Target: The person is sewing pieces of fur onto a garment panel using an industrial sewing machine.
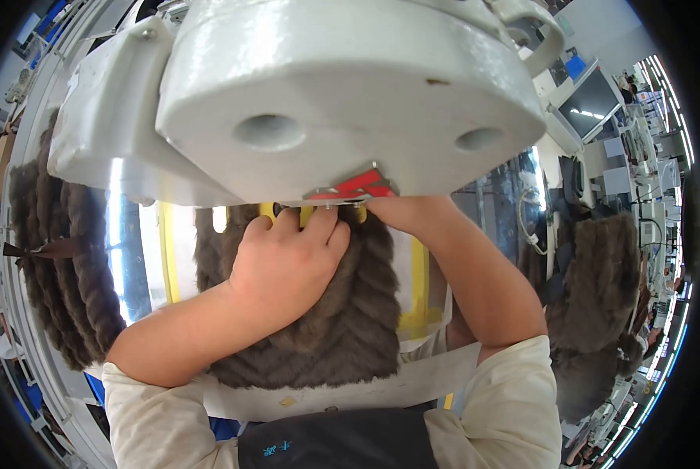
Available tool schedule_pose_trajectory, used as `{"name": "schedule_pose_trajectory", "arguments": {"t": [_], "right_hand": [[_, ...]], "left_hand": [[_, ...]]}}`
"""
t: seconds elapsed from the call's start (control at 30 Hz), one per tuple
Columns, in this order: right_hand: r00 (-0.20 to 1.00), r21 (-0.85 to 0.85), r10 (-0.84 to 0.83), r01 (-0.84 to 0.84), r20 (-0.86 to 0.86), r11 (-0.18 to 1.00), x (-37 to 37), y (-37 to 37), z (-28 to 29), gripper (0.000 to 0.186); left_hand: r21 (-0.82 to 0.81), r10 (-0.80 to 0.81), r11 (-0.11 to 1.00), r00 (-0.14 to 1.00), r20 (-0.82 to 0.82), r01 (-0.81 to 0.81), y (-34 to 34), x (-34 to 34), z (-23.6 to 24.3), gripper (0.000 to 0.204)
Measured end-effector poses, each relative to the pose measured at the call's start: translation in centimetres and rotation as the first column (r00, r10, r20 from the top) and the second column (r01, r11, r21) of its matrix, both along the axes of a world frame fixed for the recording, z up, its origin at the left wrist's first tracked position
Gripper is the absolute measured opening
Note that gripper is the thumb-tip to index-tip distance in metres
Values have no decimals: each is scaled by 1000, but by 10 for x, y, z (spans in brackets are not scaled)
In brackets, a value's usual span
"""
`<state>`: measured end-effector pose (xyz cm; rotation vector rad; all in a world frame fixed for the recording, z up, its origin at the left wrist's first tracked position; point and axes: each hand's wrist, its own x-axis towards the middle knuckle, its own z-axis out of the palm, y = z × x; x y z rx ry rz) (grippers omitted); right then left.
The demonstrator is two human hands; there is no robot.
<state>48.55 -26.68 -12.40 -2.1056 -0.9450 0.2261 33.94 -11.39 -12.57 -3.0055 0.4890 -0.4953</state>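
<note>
A white machine head (pixel 350 94) fills the upper view, looming just above both hands. Under it lies a brown fur panel (pixel 342 328) with a chevron pile, spread flat on the white work surface (pixel 412 383) and framed by a yellow guide (pixel 419 273); it reaches from beneath the left hand back toward the person's body. More brown fur pieces (pixel 69 266) hang well off to the left of that hand, and another heap (pixel 600 289) sits beyond the right arm.

The left hand (pixel 287 266) rests palm-down on the panel, fingers pressed together and curled over its far edge. The right hand (pixel 401 209) disappears under the machine head, so whether it pinches anything cannot be told.

The fur looks soft, limp and light, likely to slide and bunch; flat palm pressure near the edge seems the surest hold.
</note>
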Motion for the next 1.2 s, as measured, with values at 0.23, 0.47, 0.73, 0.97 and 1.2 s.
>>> {"name": "schedule_pose_trajectory", "arguments": {"t": [0.23,0.47,0.73,0.97,1.2], "right_hand": [[998,-62,58,-58,-2,996,0,-10,7,27],[913,-121,408,-404,9,907,-13,-41,17,34],[938,-287,314,-263,149,921,-24,-36,16,32],[925,-250,287,-225,249,942,-25,-34,13,26],[927,-334,295,-209,230,919,-25,-32,17,26]], "left_hand": [[-25,5,1000,1000,-25,-5,5,0,-3,15],[-46,0,999,999,34,1,2,2,-4,14],[-67,1,998,1000,-4,-2,4,2,-6,16],[-70,-14,997,1000,9,14,6,4,-3,17],[-62,-20,998,999,-27,19,5,2,-1,16]]}}
